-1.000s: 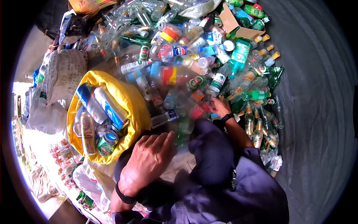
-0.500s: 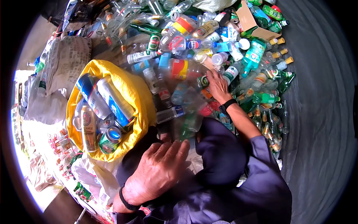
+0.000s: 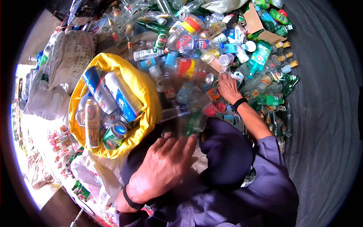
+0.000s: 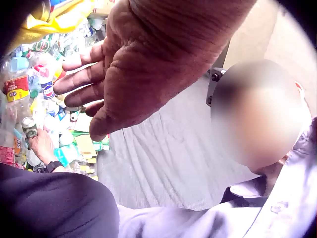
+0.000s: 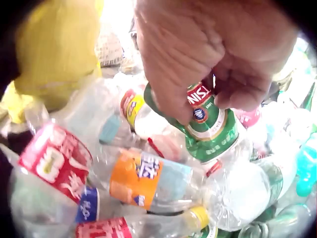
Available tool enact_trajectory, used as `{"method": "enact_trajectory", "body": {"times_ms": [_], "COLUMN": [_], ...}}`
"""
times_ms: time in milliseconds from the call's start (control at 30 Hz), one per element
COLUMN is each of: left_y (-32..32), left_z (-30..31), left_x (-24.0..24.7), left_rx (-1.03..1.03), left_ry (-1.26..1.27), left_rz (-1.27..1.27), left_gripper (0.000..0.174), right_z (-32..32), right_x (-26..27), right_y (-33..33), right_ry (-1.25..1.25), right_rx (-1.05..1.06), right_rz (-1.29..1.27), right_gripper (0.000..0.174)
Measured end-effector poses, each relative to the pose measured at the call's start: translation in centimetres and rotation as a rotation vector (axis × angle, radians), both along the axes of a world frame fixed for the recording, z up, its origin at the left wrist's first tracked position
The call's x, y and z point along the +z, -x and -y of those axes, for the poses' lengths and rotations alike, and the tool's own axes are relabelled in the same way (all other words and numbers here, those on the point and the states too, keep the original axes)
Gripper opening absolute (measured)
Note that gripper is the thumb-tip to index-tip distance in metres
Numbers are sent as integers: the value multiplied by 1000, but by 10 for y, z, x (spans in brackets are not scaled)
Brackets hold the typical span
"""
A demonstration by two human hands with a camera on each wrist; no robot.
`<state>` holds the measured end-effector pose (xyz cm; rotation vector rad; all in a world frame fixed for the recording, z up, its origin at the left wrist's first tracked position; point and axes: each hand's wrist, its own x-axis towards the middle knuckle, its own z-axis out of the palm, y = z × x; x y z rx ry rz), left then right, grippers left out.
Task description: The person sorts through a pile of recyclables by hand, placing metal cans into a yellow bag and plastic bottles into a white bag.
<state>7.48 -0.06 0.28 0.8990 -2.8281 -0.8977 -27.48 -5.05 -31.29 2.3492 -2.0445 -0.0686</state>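
Note:
In the right wrist view, my right hand (image 5: 208, 54) pinches a green can (image 5: 213, 129) with a red and white label, among the loose bottles. The head view shows this right hand (image 3: 229, 89) at the middle of the pile, the can's silver end (image 3: 209, 78) just left of the fingers. My left hand (image 3: 162, 166) hovers above the lap, palm down and holding nothing; in the left wrist view that hand (image 4: 143, 69) has its fingers extended. A yellow bag (image 3: 153, 102) with several cans in it stands left of the pile.
Plastic bottles, such as one with an orange label (image 5: 133, 178), surround the right hand. A cardboard box (image 3: 252, 20) lies at the back right, and a white sack (image 3: 75, 56) at the back left. Dark grey cloth (image 3: 325, 113) spreads along the right side.
My right hand has moved forward from near the knee into the pile, and the green can is now in its fingers. The left hand has shifted slightly right, still holding nothing.

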Motion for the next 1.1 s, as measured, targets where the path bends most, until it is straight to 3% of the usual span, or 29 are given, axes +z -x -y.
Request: {"method": "enact_trajectory", "body": {"times_ms": [100, 133, 233, 333, 567, 667, 800, 867, 933, 1000, 1100], "left_y": [-4, -6, -10, -14, -26, -28, -45, -60, -72, -88, -119], "left_z": [1, 1, 2, 3, 2, -10, -13, -11, -17, -17, -17], "left_x": [-2, -3, -4, -1, 0, 11, -1, -11, -5, -10, -12], "left_rx": [53, 88, 173, 334, 569, 628, 708, 730, 817, 828, 885], "left_ry": [14, -4, 55, 97, 159, 86, 265, 359, 240, 259, 334], "left_rz": [-51, -83, -154, -211, -322, -436, -542, -536, -523, -501, -464], "left_gripper": [52, 53, 55, 63, 90, 95, 94, 92, 88, 85, 80], "right_z": [8, 12, 25, 30, 7, 2, -7, -7, -19, -23, -18], "right_x": [56, 64, 97, 204, 320, 333, 322, 321, 340, 318, 272], "right_y": [-10, -9, -22, -61, -149, -177, -201, -221, -233, -246, -250], "right_ry": [-100, -91, -89, -271, -439, -441, -486, -332, -484, -622, -582], "right_rx": [-306, -302, -205, -141, 77, 137, 26, 246, 129, 61, 150], "right_rz": [446, 445, 1110, 1107, 1375, 1403, 1468, 1553, 1396, 1638, 1550], "right_gripper": [34, 34, 35, 38, 40, 42, 37, 38, 39, 42, 42]}}
